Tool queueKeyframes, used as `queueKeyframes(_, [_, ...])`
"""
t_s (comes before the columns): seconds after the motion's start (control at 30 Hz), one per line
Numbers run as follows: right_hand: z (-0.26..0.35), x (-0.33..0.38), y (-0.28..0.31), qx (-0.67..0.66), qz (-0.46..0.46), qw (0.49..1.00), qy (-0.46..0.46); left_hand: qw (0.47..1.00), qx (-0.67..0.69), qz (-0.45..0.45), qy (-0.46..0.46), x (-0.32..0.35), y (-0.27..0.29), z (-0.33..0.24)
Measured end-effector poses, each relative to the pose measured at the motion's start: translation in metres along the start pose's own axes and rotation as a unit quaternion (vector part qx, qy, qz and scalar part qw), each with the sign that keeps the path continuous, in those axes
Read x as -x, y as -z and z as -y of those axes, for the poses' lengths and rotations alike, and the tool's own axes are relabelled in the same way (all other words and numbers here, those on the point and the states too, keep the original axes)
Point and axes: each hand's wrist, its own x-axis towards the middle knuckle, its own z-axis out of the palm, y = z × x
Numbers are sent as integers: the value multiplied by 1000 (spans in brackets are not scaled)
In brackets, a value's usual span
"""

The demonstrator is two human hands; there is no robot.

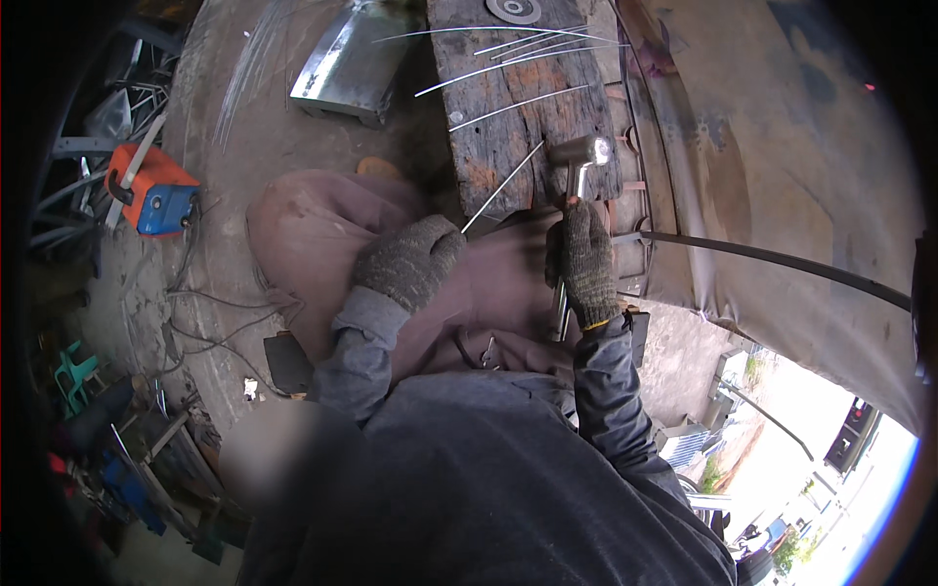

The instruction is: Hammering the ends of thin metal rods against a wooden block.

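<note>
My left hand [415, 264], in a dark grey knit glove, is closed on the lower end of a thin metal rod [503, 186]. The rod slants up to the right, its far tip over the near part of a worn wooden block [479, 151]. In a matching glove, my right hand [589, 264] grips the handle of a hammer [581, 154]. Its shiny metal head is at the block's near right corner, just right of the rod's tip; whether it touches the wood I cannot tell. Several more thin rods [523, 105] lie across the block, below a grey grinding disc [513, 10].
Left of the block sits a bent sheet-metal piece [347, 63]. An orange and blue machine [156, 190] with cables [220, 342] stands at the left, near scrap metal. Thin wires [239, 73] lie on the floor. A large brown tarp [762, 176] hangs along the right.
</note>
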Motion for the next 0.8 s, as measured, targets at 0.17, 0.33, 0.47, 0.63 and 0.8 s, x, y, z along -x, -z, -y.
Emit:
queueKeyframes(0.17, [-1,-3,1,-39,-10,999,-32,997,-71,19,-7,-6,0,2])
queueKeyframes(0.33, [-6,-3,7,-119,38,991,-36,999,-46,24,-18,-13,-7,20])
queueKeyframes(0.47, [-3,-3,2,-46,8,999,-19,999,-18,32,-13,-13,-4,17])
queueKeyframes(0.63, [2,-1,0,-15,-3,1000,-17,999,-25,36,15,-9,3,5])
queueKeyframes(0.8, [12,4,-5,-20,-5,1000,-12,998,-36,37,29,-10,1,8])
